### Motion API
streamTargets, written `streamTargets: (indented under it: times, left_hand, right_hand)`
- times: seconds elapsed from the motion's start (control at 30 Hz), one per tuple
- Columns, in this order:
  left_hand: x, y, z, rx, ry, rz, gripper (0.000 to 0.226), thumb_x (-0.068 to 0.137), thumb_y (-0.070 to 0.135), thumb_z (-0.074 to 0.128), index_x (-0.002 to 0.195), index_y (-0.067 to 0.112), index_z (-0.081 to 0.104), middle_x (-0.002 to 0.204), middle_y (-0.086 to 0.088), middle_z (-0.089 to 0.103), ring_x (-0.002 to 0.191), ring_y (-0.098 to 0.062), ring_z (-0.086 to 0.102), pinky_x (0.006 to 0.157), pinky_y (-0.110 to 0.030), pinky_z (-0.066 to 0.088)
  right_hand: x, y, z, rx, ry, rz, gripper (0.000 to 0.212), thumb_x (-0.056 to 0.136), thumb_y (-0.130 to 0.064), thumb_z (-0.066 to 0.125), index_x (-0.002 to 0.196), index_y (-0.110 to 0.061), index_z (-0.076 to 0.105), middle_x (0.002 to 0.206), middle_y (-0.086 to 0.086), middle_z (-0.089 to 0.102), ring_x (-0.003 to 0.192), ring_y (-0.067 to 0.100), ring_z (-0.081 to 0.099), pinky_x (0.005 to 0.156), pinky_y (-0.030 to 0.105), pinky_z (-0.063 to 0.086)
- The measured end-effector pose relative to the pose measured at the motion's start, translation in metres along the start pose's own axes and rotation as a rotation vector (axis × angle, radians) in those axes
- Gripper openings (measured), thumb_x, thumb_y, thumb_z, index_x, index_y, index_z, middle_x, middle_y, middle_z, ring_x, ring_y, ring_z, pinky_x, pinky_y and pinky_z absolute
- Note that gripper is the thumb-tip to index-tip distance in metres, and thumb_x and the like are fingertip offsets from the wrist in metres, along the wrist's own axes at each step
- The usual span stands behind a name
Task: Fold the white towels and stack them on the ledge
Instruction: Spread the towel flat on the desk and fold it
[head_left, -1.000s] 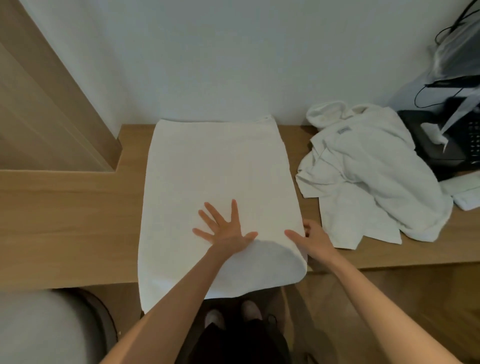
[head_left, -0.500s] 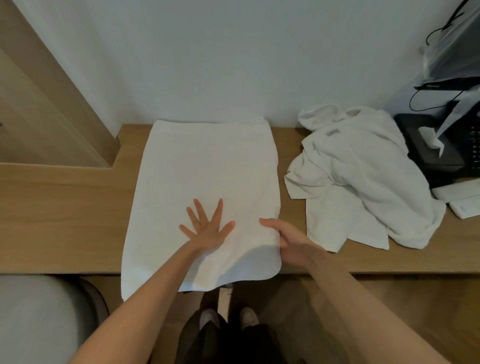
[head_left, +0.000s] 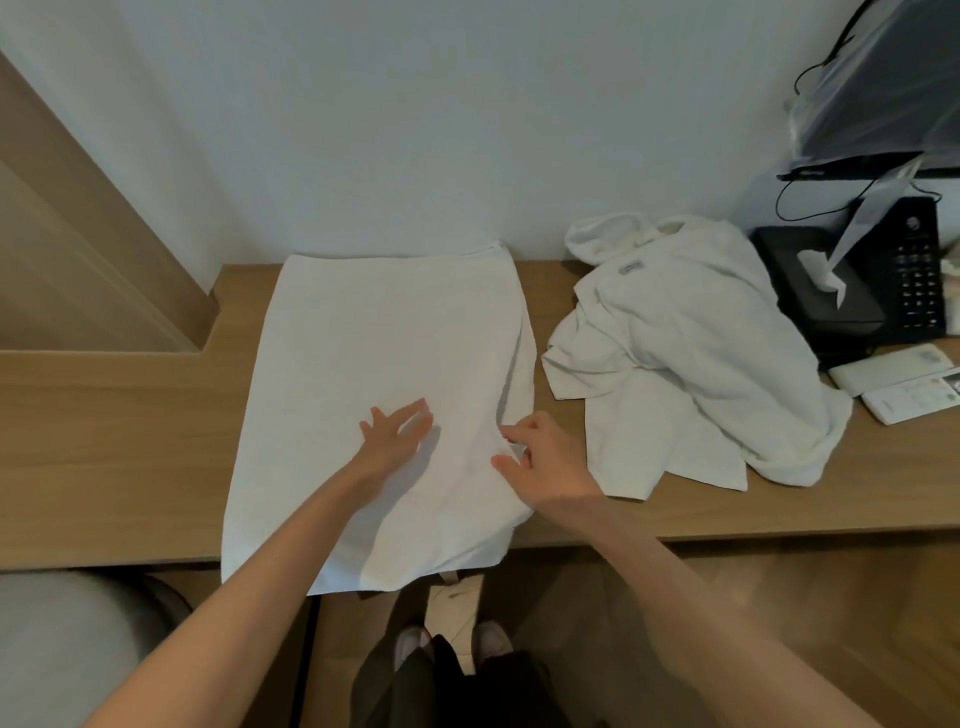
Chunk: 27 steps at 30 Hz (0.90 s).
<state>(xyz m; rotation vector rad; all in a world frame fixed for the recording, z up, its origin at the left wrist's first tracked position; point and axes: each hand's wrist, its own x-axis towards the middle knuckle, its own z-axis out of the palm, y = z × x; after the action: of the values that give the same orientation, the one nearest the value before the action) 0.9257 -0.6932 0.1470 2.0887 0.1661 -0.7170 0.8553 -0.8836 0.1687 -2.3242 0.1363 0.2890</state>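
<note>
Fingers (head_left: 514, 431) of right hand (head_left: 550, 462) are pinching the towel's (head_left: 384, 338) right edge; left hand (head_left: 392, 439) is pressing flat just left.

The right hand (head_left: 545, 460) has pinched the towel (head_left: 374, 338) and drawn its edge inward.

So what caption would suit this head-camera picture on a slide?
Open left hand on the spread white towel while the right hand grips its right edge; crumpled towels wait alongside.
</note>
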Motion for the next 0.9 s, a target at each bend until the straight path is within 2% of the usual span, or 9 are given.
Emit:
streamTargets:
  times: [0.1,0.17,0.23,0.3,0.37,0.43,0.53,0.67,0.9]
  left_hand:
    - [-0.012,0.017,-0.015,-0.286,-0.067,-0.055,0.051,0.095,0.052,0.04,0.129,0.018,0.057,0.137,0.004,0.044,0.13,-0.016,0.036,0.108,-0.032,0.025]
    - [-0.02,0.02,-0.023,-0.261,-0.144,-0.127,0.065,0.085,0.068,0.036,0.118,0.019,0.063,0.129,0.002,0.045,0.119,-0.013,0.037,0.105,-0.035,0.022]
    - [-0.021,0.02,-0.028,-0.212,-0.17,-0.162,0.077,0.071,0.08,0.037,0.11,0.02,0.065,0.127,0.001,0.047,0.116,-0.012,0.037,0.109,-0.041,0.021]
    - [-0.021,0.025,-0.027,-0.162,-0.171,-0.168,0.083,0.06,0.085,0.04,0.105,0.019,0.063,0.122,0.003,0.049,0.112,-0.013,0.038,0.104,-0.046,0.026]
    - [-0.019,0.034,-0.023,-0.102,-0.178,-0.148,0.085,0.058,0.086,0.046,0.11,0.019,0.056,0.118,0.005,0.048,0.108,-0.016,0.04,0.092,-0.041,0.032]
    - [-0.015,0.038,-0.02,-0.033,-0.186,-0.104,0.068,0.069,0.075,0.057,0.105,0.017,0.056,0.101,0.005,0.052,0.092,-0.015,0.049,0.077,-0.03,0.037]
    - [-0.004,0.036,-0.018,0.081,-0.14,-0.052,0.039,0.082,0.035,0.065,0.061,0.016,0.038,0.06,0.001,0.036,0.054,-0.013,0.033,0.051,-0.022,0.026]
    - [0.001,0.026,-0.026,0.14,-0.088,-0.047,0.021,0.086,0.022,0.062,0.073,0.011,0.05,0.066,0.0,0.046,0.057,-0.012,0.042,0.05,-0.021,0.03]
    - [-0.003,0.019,-0.032,0.071,-0.158,-0.03,0.016,0.089,0.021,0.059,0.091,0.006,0.057,0.088,-0.008,0.057,0.078,-0.021,0.052,0.07,-0.028,0.038]
  right_hand:
    - [0.0,-0.014,-0.008,0.173,-0.151,0.023,0.025,0.101,-0.021,0.037,0.11,-0.024,0.06,0.113,0.013,0.056,0.086,0.011,0.057,0.066,0.021,0.043]
    - [0.002,-0.019,-0.013,0.267,-0.267,0.023,0.036,0.1,-0.01,0.031,0.098,-0.032,0.059,0.108,0.002,0.06,0.087,-0.011,0.057,0.069,0.005,0.044]
    - [0.006,-0.02,-0.01,0.249,-0.38,0.0,0.042,0.097,-0.004,0.03,0.117,-0.027,0.059,0.12,-0.011,0.053,0.103,-0.017,0.049,0.087,0.001,0.037]
    - [0.011,-0.02,-0.002,0.146,-0.463,-0.026,0.045,0.099,-0.009,0.03,0.137,-0.026,0.047,0.145,-0.008,0.039,0.133,0.01,0.032,0.115,0.028,0.023]
    - [0.012,-0.02,0.006,0.085,-0.53,-0.059,0.044,0.101,-0.012,0.032,0.143,-0.025,0.039,0.154,-0.004,0.027,0.141,0.023,0.019,0.119,0.041,0.012]
    - [0.009,-0.02,0.012,0.073,-0.615,-0.108,0.044,0.102,-0.01,0.031,0.145,-0.02,0.035,0.157,0.001,0.018,0.145,0.025,0.01,0.119,0.044,0.006]
    - [0.002,-0.019,0.019,0.108,-0.699,-0.042,0.043,0.103,-0.013,0.033,0.145,-0.022,0.036,0.159,-0.002,0.011,0.146,0.02,0.005,0.12,0.041,0.004]
    - [0.004,-0.004,0.014,-0.171,-0.534,-0.027,0.042,0.095,-0.003,0.042,0.132,-0.02,0.052,0.15,-0.003,0.029,0.138,0.017,0.024,0.112,0.026,0.021]
    - [0.009,0.001,0.017,-0.626,-0.434,-0.082,0.064,0.084,-0.008,0.058,0.14,-0.024,0.03,0.139,0.001,0.026,0.124,0.021,0.025,0.097,0.031,0.042]
